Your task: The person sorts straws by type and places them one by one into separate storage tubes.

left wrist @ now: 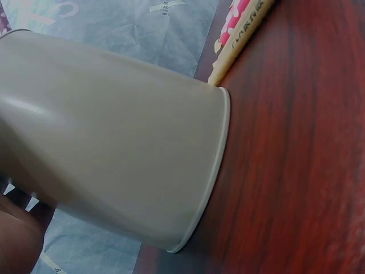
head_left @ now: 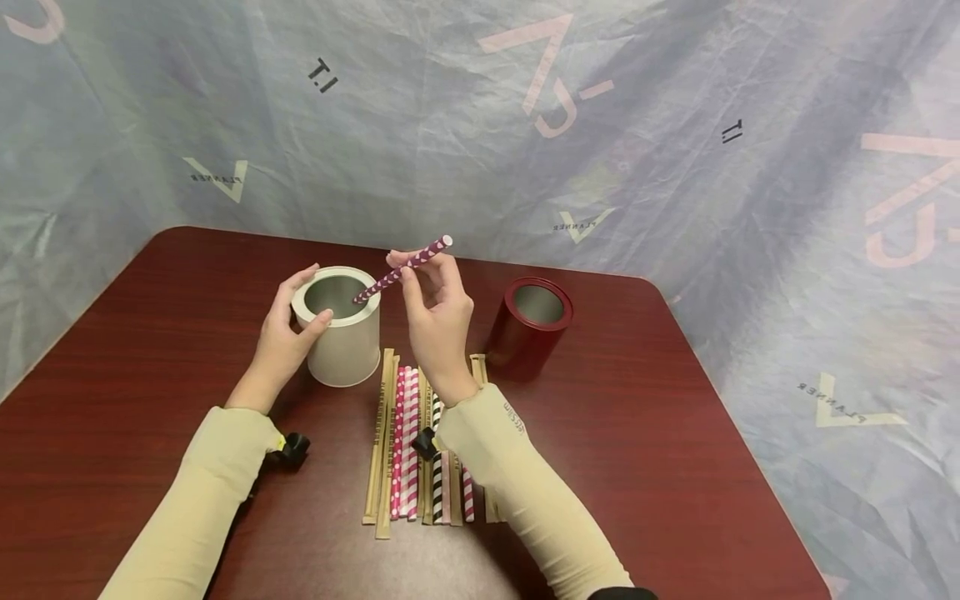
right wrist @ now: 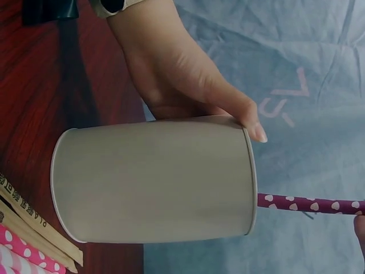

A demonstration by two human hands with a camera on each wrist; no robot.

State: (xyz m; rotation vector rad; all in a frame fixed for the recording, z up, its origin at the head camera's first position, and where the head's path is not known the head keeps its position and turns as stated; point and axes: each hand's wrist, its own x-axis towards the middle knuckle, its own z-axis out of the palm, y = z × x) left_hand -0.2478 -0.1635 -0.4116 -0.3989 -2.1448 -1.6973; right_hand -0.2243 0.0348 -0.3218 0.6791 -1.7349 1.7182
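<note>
A purple paper straw (head_left: 405, 268) with pale hearts is pinched between the thumb and fingers of my right hand (head_left: 442, 321). It slants, and its lower end dips inside the mouth of an off-white round can (head_left: 345, 354). My left hand (head_left: 281, 342) grips that can at the rim, thumb on the near side and fingers around the far left. In the right wrist view the straw (right wrist: 311, 204) sticks out past the can's rim, while the can wall hides its inner end. The can (left wrist: 125, 137) stands upright on the table.
Several straws lie side by side in front of the can: brown paper-wrapped straws (head_left: 385, 433), pink dotted ones (head_left: 398, 442), pink striped and black striped ones. A red can (head_left: 521, 342) stands to their right on the dark red table (head_left: 637, 467). A printed grey sheet (head_left: 420, 108) hangs behind.
</note>
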